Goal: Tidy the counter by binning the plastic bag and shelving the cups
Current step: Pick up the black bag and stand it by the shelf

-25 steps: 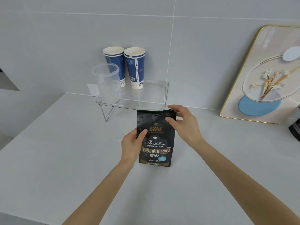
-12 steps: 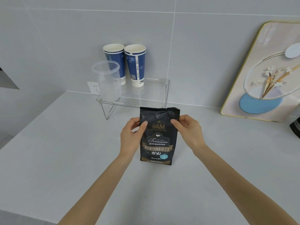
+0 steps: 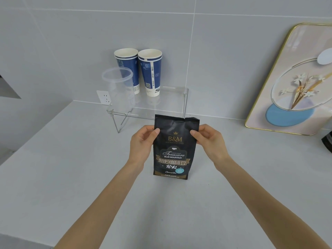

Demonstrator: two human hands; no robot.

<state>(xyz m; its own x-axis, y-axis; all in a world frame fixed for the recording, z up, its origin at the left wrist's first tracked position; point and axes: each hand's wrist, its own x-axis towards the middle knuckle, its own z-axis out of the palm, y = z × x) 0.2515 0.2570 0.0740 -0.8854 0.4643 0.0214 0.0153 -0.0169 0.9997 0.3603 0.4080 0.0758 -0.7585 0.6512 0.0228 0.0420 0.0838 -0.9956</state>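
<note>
A black coffee bag stands upright on the grey counter in front of a clear acrylic shelf. My left hand pinches the bag's upper left edge, and my right hand pinches its upper right edge. On the shelf stand two blue and white paper cups against the wall. A clear plastic cup stands at the shelf's front left corner.
A gold-framed picture leans against the tiled wall at the right. A dark object shows at the right edge. A wall socket sits behind the shelf's left end. The counter ends at the left and front.
My right hand came down from the bag's top to its upper right edge. My left hand rose to the upper left edge. The bag now stands straighter.
</note>
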